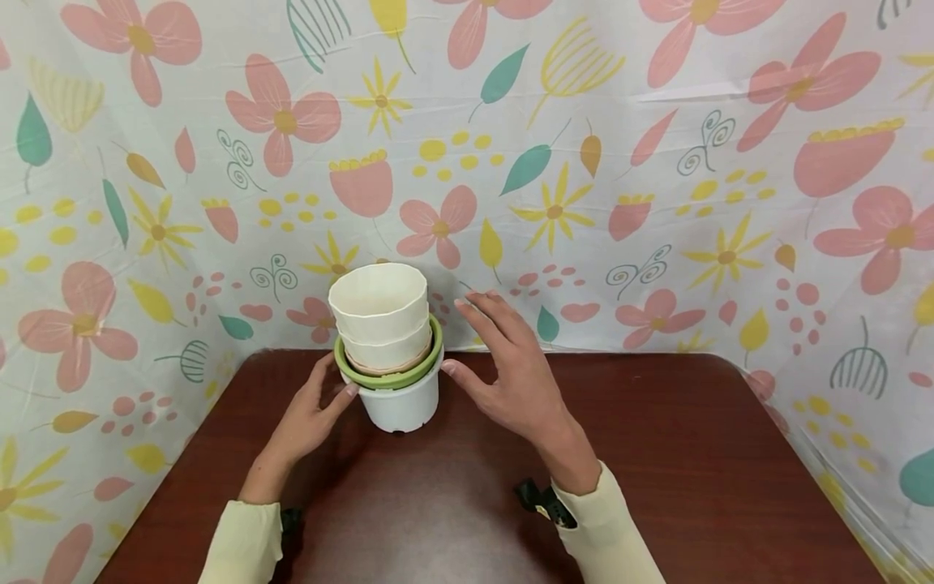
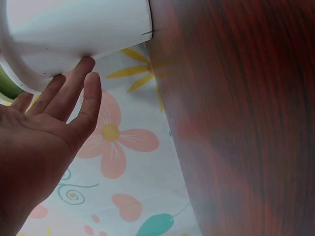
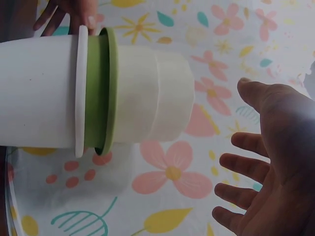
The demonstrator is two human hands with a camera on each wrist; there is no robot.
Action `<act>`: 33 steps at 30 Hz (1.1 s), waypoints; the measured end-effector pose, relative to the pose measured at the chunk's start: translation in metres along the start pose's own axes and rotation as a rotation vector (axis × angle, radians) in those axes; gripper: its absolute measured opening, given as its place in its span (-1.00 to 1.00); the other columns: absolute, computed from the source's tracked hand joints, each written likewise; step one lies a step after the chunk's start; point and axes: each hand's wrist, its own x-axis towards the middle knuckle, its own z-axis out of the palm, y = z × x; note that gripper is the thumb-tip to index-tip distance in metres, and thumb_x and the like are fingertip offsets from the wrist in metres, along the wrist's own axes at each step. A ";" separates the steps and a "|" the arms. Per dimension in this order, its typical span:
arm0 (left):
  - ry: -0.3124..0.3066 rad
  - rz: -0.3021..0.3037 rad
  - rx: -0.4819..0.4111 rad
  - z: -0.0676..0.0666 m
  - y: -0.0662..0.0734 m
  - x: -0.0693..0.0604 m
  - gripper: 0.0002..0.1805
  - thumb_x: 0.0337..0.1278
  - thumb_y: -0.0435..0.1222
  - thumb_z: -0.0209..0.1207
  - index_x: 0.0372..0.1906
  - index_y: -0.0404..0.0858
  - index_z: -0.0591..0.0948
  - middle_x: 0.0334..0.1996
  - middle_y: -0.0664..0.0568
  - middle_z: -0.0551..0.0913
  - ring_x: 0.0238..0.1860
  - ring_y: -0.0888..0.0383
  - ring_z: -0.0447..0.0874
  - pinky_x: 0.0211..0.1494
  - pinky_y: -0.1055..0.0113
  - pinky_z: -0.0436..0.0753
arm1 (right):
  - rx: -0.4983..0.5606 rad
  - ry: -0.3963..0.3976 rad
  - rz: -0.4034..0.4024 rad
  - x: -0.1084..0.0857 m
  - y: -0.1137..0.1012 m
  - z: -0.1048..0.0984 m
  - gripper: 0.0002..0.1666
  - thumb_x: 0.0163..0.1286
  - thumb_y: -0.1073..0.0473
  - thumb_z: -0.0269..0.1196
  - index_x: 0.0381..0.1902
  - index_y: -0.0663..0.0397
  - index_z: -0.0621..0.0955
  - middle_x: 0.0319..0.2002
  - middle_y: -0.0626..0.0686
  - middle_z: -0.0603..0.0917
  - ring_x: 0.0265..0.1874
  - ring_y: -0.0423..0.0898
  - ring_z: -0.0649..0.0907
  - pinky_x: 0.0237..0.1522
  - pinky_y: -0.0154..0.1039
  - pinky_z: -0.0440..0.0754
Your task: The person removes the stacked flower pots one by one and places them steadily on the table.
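A stack of nested pots stands upright near the table's back edge. Its outermost pot is white (image 1: 400, 410) (image 3: 39, 93), a green-rimmed pot (image 1: 394, 379) (image 3: 101, 93) sits inside that, and cream pots with wavy rims (image 1: 379, 316) (image 3: 157, 93) rise on top. My left hand (image 1: 306, 418) touches the left side of the white pot, thumb near its rim; in the left wrist view the fingertips of the left hand (image 2: 49, 123) rest against the white wall (image 2: 74, 34). To the right of the stack, my right hand (image 1: 518, 381) (image 3: 275, 162) is spread, apart from the pots, holding nothing.
The dark reddish-brown table (image 1: 693, 454) (image 2: 236, 118) extends in front of and to the right of the stack. Behind it and along both sides hangs a white sheet (image 1: 496, 146) with flowers and leaves. Black wrist straps (image 1: 546, 503) show at the cuffs.
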 end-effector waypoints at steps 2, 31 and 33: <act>0.001 0.004 0.001 0.000 0.001 0.000 -0.23 0.60 0.00 0.17 0.69 -0.03 0.10 0.53 -0.16 0.37 0.38 -0.20 0.56 0.34 -0.26 0.57 | -0.001 0.000 -0.001 0.001 -0.001 0.002 -0.12 0.36 -0.04 0.52 0.56 0.00 0.47 0.53 0.10 0.44 0.59 0.08 0.31 0.60 0.11 0.24; -0.003 0.011 -0.044 -0.001 0.000 0.000 -0.21 0.59 -0.02 0.20 0.69 0.01 0.11 0.60 -0.07 0.28 0.46 -0.20 0.47 0.39 -0.28 0.52 | 0.043 0.012 -0.056 0.012 -0.009 0.022 -0.17 0.39 0.04 0.51 0.53 0.07 0.48 0.52 0.12 0.45 0.58 0.09 0.34 0.63 0.05 0.18; -0.005 0.011 -0.042 -0.001 0.000 0.000 -0.21 0.58 -0.01 0.20 0.69 0.01 0.11 0.60 -0.06 0.29 0.45 -0.20 0.48 0.39 -0.27 0.53 | 0.043 0.005 -0.046 0.012 -0.009 0.023 -0.18 0.40 0.03 0.50 0.54 0.05 0.48 0.52 0.11 0.45 0.59 0.08 0.32 0.63 0.04 0.17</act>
